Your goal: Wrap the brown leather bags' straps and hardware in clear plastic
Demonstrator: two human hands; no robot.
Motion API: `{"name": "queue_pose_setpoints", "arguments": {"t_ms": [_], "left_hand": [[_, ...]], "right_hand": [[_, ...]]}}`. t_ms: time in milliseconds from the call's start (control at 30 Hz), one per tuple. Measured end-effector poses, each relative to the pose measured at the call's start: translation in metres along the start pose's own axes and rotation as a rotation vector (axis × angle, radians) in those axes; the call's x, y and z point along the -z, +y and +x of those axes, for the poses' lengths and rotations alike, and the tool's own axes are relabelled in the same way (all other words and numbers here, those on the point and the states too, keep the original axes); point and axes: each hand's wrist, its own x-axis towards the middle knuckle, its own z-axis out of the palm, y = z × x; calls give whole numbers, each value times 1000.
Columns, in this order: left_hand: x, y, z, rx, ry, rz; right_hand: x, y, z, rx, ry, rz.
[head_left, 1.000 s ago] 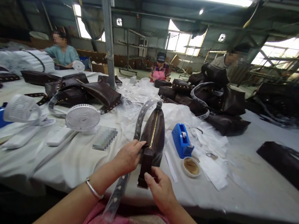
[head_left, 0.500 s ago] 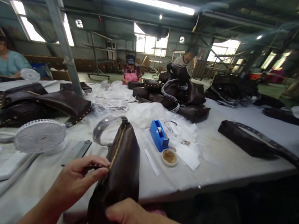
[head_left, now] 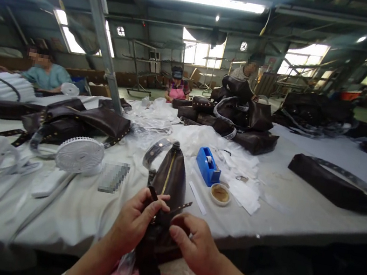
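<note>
A dark brown leather bag (head_left: 179, 179) with a brass-coloured zipper (head_left: 168, 175) stands at the table's near edge, its near end toward my lap. My left hand (head_left: 135, 219) pinches a dark leather strap (head_left: 151, 264) over the bag; a small metal buckle shows below the fingers. A thin strap end with holes (head_left: 182, 207) sticks out to the right of that grip. Close to the bag's right side, my right hand (head_left: 198, 246) has curved fingers with a gap between thumb and forefinger, and nothing shows between them. A plastic-wrapped handle (head_left: 154, 151) rises at the bag's far left.
A blue tape dispenser (head_left: 208, 166) and a small bowl of brown paste (head_left: 220, 194) stand right of the bag. White fans (head_left: 80, 155) are at left. Dark bags (head_left: 256, 141) are piled beyond white wrapping (head_left: 201, 136). Several people work across the table.
My right hand has let go of the bag's near end and risen beside it. My left hand has moved from the zipper to the strap. The view has shifted left.
</note>
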Motion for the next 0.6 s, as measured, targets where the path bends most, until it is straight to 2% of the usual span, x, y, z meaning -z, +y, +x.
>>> {"name": "queue_pose_setpoints", "arguments": {"t_ms": [67,167,267,367,467,600], "left_hand": [[-3,0,-1,-3,40,16],[-7,-2,-2,-103,61,85],[-7,-4,-4,-177,61,179],[-7,-5,-7,-100,91,262],[-5,-7,-11,-32,127,253],[0,-11,-10,-10,48,222]], "right_hand": [[6,-5,7,-10,61,53],[8,-18,19,-6,120,100],[6,-30,31,-21,113,87],[0,-33,41,-51,85,143],[-5,-35,47,19,100,122],[-5,-38,56,135,73,124]]}}
